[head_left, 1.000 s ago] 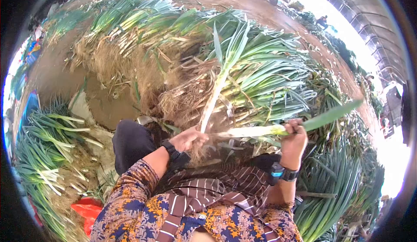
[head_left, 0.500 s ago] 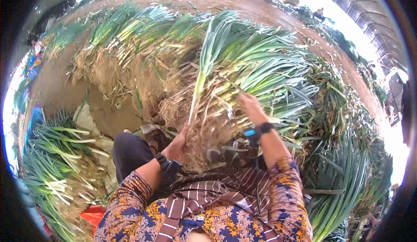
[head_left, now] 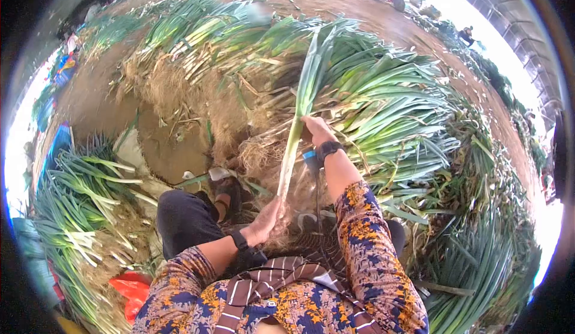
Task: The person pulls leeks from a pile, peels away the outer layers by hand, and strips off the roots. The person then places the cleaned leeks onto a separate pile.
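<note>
My left hand (head_left: 268, 219) is closed around the lower white end of a leek (head_left: 291, 148), close to its roots. The leek slants up and away, its green leaves fanning over the pile. Partway up the stalk, my right hand (head_left: 317, 131) is closed against the leek where white turns to green. A small blue item (head_left: 310, 159) shows just below my right wrist; I cannot make out its kind. Behind and to the right lies a large pile of leeks (head_left: 389, 100), with brown, tangled roots pointing toward me.
Trimmed leeks (head_left: 84, 208) lie at the left beside a red plastic bag (head_left: 130, 292). Discarded leaves (head_left: 479, 160) and more leeks (head_left: 467, 268) cover the right side. Brown ground (head_left: 173, 154) shows ahead. A person (head_left: 466, 35) is far off at the upper right.
My right hand has come left from over the pile to the leek's stalk. My left hand, still on the leek, has shifted slightly right and nearer to me. The view has shifted a little.
</note>
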A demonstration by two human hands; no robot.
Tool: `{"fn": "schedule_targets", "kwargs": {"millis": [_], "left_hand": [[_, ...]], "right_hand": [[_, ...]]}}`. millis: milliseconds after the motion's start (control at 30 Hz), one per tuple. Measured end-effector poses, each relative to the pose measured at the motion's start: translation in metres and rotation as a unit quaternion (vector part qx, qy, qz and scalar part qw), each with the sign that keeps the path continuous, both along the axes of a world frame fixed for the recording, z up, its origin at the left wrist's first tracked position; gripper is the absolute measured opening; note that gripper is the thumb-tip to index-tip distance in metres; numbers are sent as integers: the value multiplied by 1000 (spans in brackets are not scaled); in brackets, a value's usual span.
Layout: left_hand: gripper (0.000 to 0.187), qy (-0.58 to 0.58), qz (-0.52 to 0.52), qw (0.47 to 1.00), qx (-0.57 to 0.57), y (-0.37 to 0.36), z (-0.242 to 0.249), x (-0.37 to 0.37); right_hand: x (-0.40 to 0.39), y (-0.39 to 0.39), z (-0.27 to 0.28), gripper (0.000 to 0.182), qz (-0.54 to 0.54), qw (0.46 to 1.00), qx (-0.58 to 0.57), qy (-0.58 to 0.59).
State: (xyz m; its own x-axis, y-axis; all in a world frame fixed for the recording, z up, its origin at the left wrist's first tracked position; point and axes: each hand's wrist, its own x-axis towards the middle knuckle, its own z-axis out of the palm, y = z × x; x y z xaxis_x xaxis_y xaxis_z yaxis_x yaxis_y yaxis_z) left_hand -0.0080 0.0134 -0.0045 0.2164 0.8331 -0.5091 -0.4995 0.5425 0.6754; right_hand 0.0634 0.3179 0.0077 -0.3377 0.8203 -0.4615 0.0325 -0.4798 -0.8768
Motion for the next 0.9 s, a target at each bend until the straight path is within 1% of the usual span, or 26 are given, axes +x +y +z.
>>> {"fn": "schedule_targets", "kwargs": {"millis": [33, 133, 167, 200, 233, 267, 333, 367, 433, 467, 500, 533, 600, 633, 667, 700, 733, 833, 900], "left_hand": [[48, 16, 15, 1000, 17, -1, -2, 0], [47, 60, 69, 995, 48, -1, -11, 1], [47, 83, 77, 991, 67, -1, -20, 0], [47, 105, 84, 987, 86, 0, -29, -2], [48, 127, 90, 982, 105, 0, -38, -3], [47, 126, 85, 983, 105, 0, -39, -4], [47, 124, 71, 984, 107, 2, -39, -3], [47, 101, 64, 987, 109, 3, -30, -3], [47, 55, 46, 991, 113, 2, -6, 1], [47, 72, 59, 989, 115, 4, -7, 5], [47, 90, 71, 987, 115, 4, -11, 10], [46, 109, 82, 984, 116, 5, -16, 13], [42, 162, 107, 973, 125, 10, -30, 19], [41, 183, 120, 966, 135, 11, -37, 23], [39, 205, 133, 959, 146, 11, -43, 27], [37, 216, 131, 957, 143, 12, -48, 31], [37, 254, 124, 949, 142, 13, -54, 32], [38, 354, 102, 921, 127, 11, -39, 38], [39, 354, 106, 919, 136, 13, -44, 39]], "right_hand": [[-1, 2, -1, 21, 5, 999, -15, 39], [-3, -3, 11, 20, 4, 995, -30, 93], [-3, 1, 10, 19, 12, 994, -19, 108], [-2, -8, 29, 20, -13, 994, -8, 105], [-1, -5, 31, 21, -24, 994, 15, 101], [2, -5, 38, 22, -35, 994, 37, 98], [18, -8, 51, 25, -12, 992, 107, 73], [26, -14, 63, 27, -1, 988, 142, 61], [43, -26, 80, 27, -10, 984, 162, 73], [51, -29, 85, 27, -14, 982, 171, 79], [56, -19, 73, 26, -31, 979, 196, 52], [63, -14, 58, 26, -69, 979, 194, 8], [70, -18, 52, 26, -142, 968, 189, -78], [76, -12, 37, 28, -141, 961, 193, -136], [80, -18, 30, 32, -153, 972, 168, -58], [84, -21, 25, 33, -170, 956, 195, -140], [85, -21, 20, 35, -183, 932, 220, -222], [83, -15, 5, 40, -174, 889, 296, -301], [79, -23, 9, 43, -209, 869, 324, -310]]}}
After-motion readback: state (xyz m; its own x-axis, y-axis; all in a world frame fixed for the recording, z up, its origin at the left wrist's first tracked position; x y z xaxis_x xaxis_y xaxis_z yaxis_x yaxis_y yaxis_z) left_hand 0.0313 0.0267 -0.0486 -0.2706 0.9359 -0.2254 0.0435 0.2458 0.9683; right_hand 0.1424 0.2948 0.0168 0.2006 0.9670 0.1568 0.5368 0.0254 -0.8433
